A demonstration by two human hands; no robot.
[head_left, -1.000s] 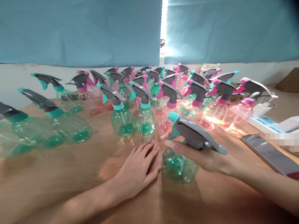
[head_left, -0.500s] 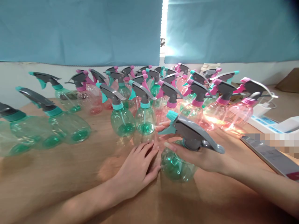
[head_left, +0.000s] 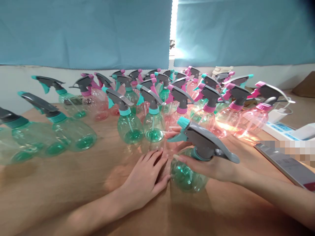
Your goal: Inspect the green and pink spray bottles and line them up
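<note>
My right hand (head_left: 209, 167) is closed around the upper body of a clear green spray bottle (head_left: 188, 178), just under its grey and turquoise trigger head. The bottle leans, its nozzle pointing up and to the left; part of the grip is hidden behind the bottle. My left hand (head_left: 147, 177) lies flat on the wooden table (head_left: 81, 186), fingers stretched forward and holding nothing. Its thumb tip comes close to the held bottle's left side. Just beyond the left fingertips stand two green spray bottles (head_left: 129, 127) with turquoise collars.
Several pink and green spray bottles (head_left: 236, 114) crowd the table's back half. More green ones (head_left: 73, 134) stand at the left. A phone-like flat device (head_left: 283, 164) and a white power strip (head_left: 280, 129) lie at the right. Blue blinds (head_left: 86, 32) hang behind.
Almost nothing differs. The whole view has shifted very slightly, and both hands and the held spray bottle keep their places.
</note>
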